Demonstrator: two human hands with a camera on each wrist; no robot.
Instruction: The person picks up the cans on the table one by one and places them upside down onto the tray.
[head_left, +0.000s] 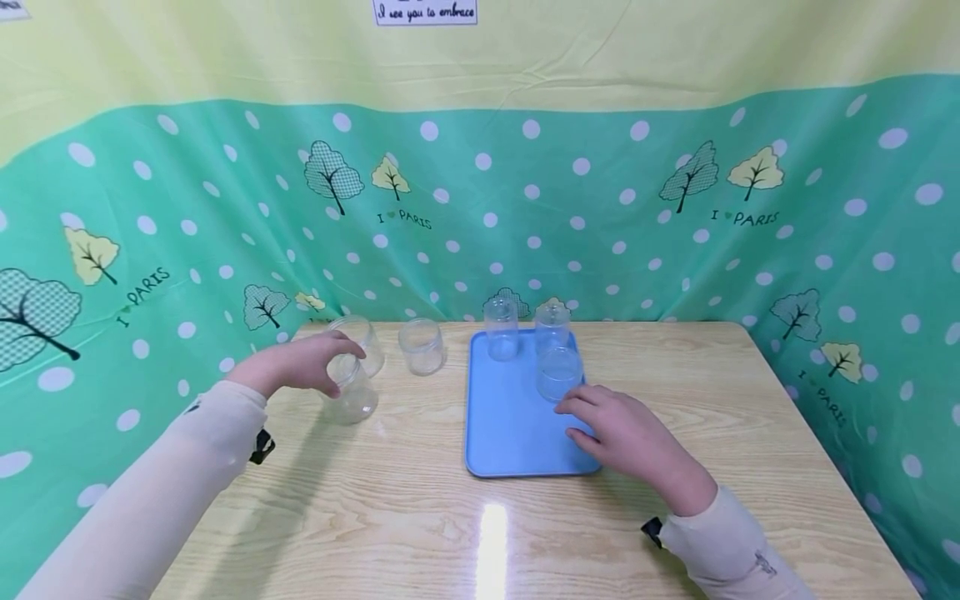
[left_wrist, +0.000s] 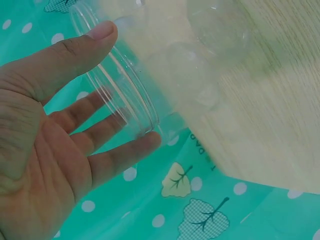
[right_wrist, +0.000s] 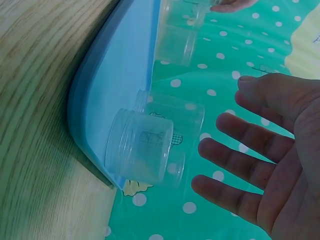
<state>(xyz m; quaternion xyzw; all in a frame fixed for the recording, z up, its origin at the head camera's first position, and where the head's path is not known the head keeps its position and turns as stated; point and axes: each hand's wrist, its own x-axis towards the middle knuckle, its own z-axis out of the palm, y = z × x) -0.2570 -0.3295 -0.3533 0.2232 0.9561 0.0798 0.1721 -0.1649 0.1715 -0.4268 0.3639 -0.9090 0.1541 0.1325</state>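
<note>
My left hand (head_left: pixel 315 363) holds a clear jar (head_left: pixel 352 402) at the left of the table, thumb and fingers around its ringed rim (left_wrist: pixel 137 95). Behind it stands a wider clear jar (head_left: pixel 367 350), partly covered by the hand, and to the right is another clear jar (head_left: pixel 423 348). My right hand (head_left: pixel 626 433) hovers over the right side of the blue tray (head_left: pixel 510 433), fingers loosely bent and holding nothing. Just beyond its fingertips a short clear jar (right_wrist: pixel 145 145) stands on the tray, its threaded end down.
Two taller clear jars, one at the back left (head_left: pixel 501 332) and one at the back right (head_left: pixel 552 321), stand on the tray. A wooden table (head_left: pixel 397 517) lies beneath everything. The green dotted curtain (head_left: pixel 465 192) hangs behind and along both sides.
</note>
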